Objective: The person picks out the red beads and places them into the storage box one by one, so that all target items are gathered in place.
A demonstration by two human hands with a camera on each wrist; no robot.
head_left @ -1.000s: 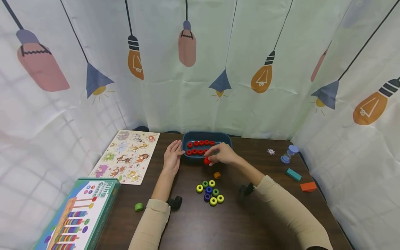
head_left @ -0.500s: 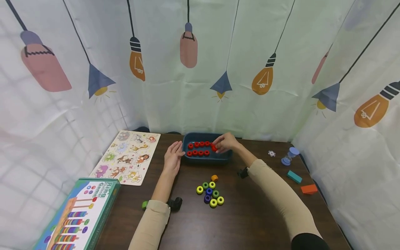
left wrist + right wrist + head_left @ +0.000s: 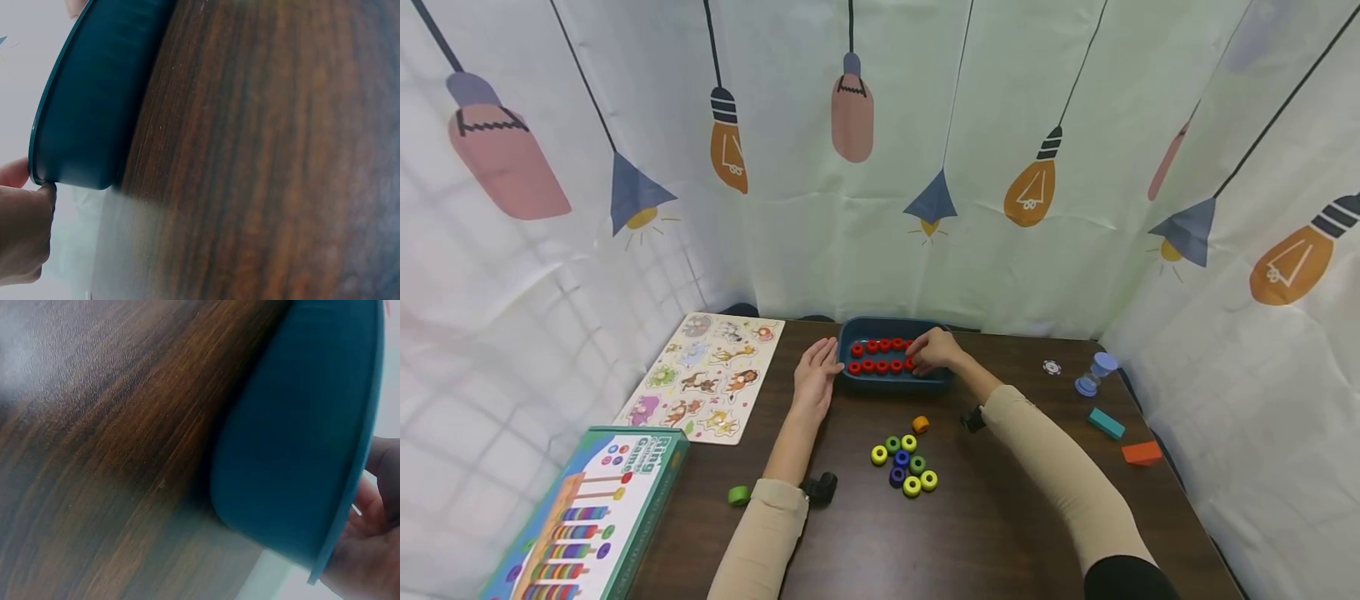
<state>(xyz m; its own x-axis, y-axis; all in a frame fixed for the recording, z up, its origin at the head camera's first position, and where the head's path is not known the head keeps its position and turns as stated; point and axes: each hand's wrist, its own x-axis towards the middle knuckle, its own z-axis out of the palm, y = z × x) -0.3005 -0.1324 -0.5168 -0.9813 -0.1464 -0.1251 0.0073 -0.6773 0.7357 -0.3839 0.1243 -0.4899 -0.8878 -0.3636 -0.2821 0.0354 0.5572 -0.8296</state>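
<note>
The dark teal tray point(image 3: 880, 386) stands at the back of the table, and red beads point(image 3: 868, 366) lie inside it in two rows. My right hand point(image 3: 934, 350) reaches over the tray's right part, fingertips pinching a red bead point(image 3: 909, 364) at the right end of the front row. The fingers partly cover this bead. At the tray's left end rests my left hand point(image 3: 815, 375), fingers fairly straight and the thumb at the rim. The left wrist view shows that hand point(image 3: 25, 231) touching the tray's corner point(image 3: 75, 137).
Yellow, green and blue beads point(image 3: 912, 486) cluster before the tray, near an orange bead point(image 3: 920, 424). A green bead point(image 3: 739, 496) lies beside the left sleeve. An animal board point(image 3: 700, 375) and a game box point(image 3: 595, 508) are left; an hourglass point(image 3: 1096, 373) and blocks point(image 3: 1141, 453) are right.
My right hand has carried a red bead from in front of the tray into it, then down to the front row's right end. The left hand has stayed at the tray's left end.
</note>
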